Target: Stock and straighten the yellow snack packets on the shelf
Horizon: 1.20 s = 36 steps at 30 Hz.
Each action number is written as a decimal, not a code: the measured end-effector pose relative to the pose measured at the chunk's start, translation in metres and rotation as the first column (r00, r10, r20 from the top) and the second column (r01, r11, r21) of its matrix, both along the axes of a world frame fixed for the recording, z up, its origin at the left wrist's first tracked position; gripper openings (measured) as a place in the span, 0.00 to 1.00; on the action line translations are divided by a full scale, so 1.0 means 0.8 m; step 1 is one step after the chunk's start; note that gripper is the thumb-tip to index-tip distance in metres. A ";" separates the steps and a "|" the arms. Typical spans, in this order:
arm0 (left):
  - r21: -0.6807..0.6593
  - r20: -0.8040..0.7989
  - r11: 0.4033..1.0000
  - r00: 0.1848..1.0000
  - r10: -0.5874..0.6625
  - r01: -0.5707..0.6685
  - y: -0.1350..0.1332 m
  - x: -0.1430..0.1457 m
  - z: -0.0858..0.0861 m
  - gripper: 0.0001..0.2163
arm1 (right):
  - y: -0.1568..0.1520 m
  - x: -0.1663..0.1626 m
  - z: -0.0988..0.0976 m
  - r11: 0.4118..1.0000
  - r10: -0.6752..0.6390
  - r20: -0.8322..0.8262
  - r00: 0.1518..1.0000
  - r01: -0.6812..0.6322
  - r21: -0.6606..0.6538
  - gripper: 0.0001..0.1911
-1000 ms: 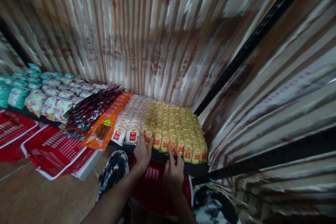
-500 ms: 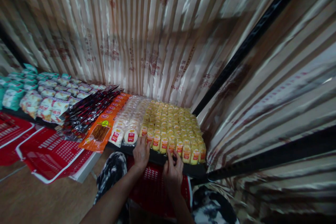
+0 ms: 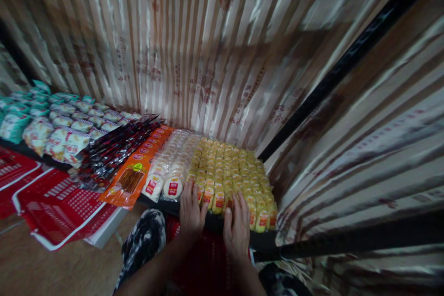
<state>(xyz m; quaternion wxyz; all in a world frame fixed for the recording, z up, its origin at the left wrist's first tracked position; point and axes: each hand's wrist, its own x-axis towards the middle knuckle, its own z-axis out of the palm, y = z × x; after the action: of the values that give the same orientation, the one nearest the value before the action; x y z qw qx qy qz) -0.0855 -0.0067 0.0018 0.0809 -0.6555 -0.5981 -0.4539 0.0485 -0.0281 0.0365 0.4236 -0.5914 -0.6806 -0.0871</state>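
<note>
Several rows of small yellow snack packets (image 3: 231, 171) fill the right end of a dark low shelf (image 3: 263, 240). My left hand (image 3: 190, 210) lies flat at the shelf's front edge, fingers stretched out onto the front packets of the left rows. My right hand (image 3: 236, 224) lies beside it, fingers spread and pressing on the front yellow packets. Neither hand holds anything. To the left of the yellow rows lie round white packets with red labels (image 3: 171, 166).
Further left on the shelf lie orange packets (image 3: 133, 180), dark red-black packets (image 3: 111, 150), and white and teal bags (image 3: 52, 125). Striped shiny sheeting (image 3: 208, 55) covers the back and right side. Red printed panels (image 3: 58, 203) stand below the shelf. My patterned knees (image 3: 142, 245) are underneath.
Both hands have slid forward onto the front yellow packets and their fingers have flattened out. The view has shifted slightly.
</note>
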 end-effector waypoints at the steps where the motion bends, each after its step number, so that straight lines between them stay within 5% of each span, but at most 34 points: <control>1: 0.021 -0.023 1.000 1.000 -0.013 0.013 -0.002 0.007 -0.002 0.26 | 0.016 0.003 0.015 0.999 0.031 0.036 0.999 -0.029 -0.042 0.24; 5: 0.056 -0.098 0.998 0.995 -0.003 0.008 -0.004 0.030 -0.005 0.24 | 0.093 0.013 0.062 0.962 0.101 0.241 0.965 -0.033 -0.270 0.28; 12: 0.080 -0.101 0.997 0.995 -0.011 0.019 0.009 0.038 0.000 0.24 | 0.198 0.004 0.078 0.722 0.333 0.420 0.844 0.058 -0.690 0.30; 25: -0.056 -0.095 0.997 0.993 -0.064 0.059 0.009 0.039 0.007 0.25 | 0.215 -0.008 0.055 0.643 0.356 0.396 0.846 0.086 -0.761 0.33; 36: -0.080 -0.100 0.995 0.992 -0.073 0.065 0.006 0.037 0.021 0.23 | 0.208 -0.014 0.051 0.655 0.335 0.401 0.853 0.095 -0.750 0.32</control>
<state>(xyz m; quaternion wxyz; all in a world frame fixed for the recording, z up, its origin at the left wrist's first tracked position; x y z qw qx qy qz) -0.0557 -0.0016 0.0185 0.0706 -0.7010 -0.5871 -0.3987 0.0373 0.1380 0.0771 -0.0461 -0.6190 -0.7802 0.0771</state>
